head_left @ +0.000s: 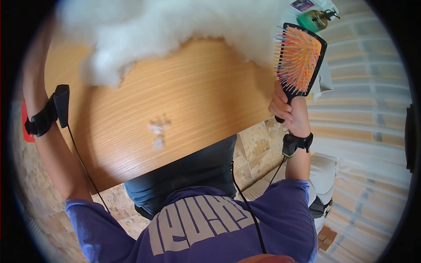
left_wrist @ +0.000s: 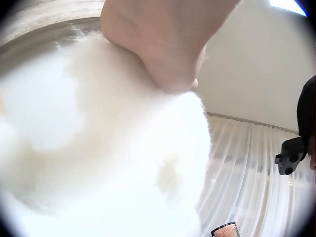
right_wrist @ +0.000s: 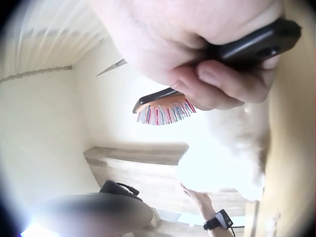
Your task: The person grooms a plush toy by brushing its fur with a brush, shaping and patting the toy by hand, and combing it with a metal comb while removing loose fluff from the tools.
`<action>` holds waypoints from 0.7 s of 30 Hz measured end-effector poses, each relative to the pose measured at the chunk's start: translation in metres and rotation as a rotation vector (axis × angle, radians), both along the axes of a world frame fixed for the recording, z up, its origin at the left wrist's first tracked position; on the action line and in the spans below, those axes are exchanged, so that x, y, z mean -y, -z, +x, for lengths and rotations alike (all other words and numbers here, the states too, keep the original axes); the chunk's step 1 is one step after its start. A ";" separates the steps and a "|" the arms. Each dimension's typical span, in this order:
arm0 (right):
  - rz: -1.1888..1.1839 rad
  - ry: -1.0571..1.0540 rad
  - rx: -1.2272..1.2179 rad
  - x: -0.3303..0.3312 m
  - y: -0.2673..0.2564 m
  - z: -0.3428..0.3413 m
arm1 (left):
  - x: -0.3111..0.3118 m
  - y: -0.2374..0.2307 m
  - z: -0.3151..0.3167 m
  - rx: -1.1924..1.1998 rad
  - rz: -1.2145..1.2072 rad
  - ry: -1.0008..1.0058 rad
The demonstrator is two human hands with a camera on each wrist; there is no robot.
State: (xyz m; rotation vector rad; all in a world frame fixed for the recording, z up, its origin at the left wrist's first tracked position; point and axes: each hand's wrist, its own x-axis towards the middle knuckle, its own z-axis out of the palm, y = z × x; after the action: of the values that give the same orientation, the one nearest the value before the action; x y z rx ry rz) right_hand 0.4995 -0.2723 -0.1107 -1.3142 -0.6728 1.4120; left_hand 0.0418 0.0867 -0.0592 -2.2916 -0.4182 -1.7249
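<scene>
"Where is everything lying?"

"In the head view, a white furry bundle [head_left: 171, 22] is filling twelve o'clock above a wooden counter [head_left: 210, 96]. A brush [head_left: 303, 61] is standing out at two o'clock, its bristles [right_wrist: 160, 114] facing nine o'clock, toward the fur and just beside it; whether their tips are touching, I cannot tell. A small tuft of fluff [head_left: 158, 129] is lying on the counter, slightly toward nine o'clock from the middle."

"How are these likely to handle?"

"The bundle is looking soft, deep and yielding, perhaps light for its bulk; I cannot tell whether it is an animal. A broad palm would probably be suiting it better than a pinch, since fine strands could be tugging. The brush is seeming light and stiff-backed, and its smooth black handle [right_wrist: 261, 47] is offering the natural hold."

"And the hands?"

"They are sitting well apart. The right hand [head_left: 296, 113], between two and three o'clock, is wrapping its fingers round the handle, whose end is poking out. The left hand [left_wrist: 160, 49] is resting against the fur at twelve o'clock in the left wrist view, fingertips mostly hidden, so I cannot tell whether they are spreading or gripping."
</scene>
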 end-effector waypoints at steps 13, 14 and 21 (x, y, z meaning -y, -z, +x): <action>0.236 0.044 0.363 -0.074 -0.049 -0.117 | 0.189 -0.051 0.081 -0.197 -0.567 0.159; 0.335 0.064 0.464 -0.083 -0.056 -0.127 | 0.200 -0.056 0.083 -0.167 -0.651 0.191; 0.691 0.158 0.791 -0.136 -0.107 -0.177 | 0.192 -0.067 0.066 0.116 -0.823 0.345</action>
State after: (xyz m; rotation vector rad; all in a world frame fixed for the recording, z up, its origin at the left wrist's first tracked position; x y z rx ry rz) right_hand 0.3221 -0.1360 -0.0034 -1.2781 -1.3906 0.3978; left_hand 0.1076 -0.1058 0.0075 -2.9569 -0.9522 -2.1378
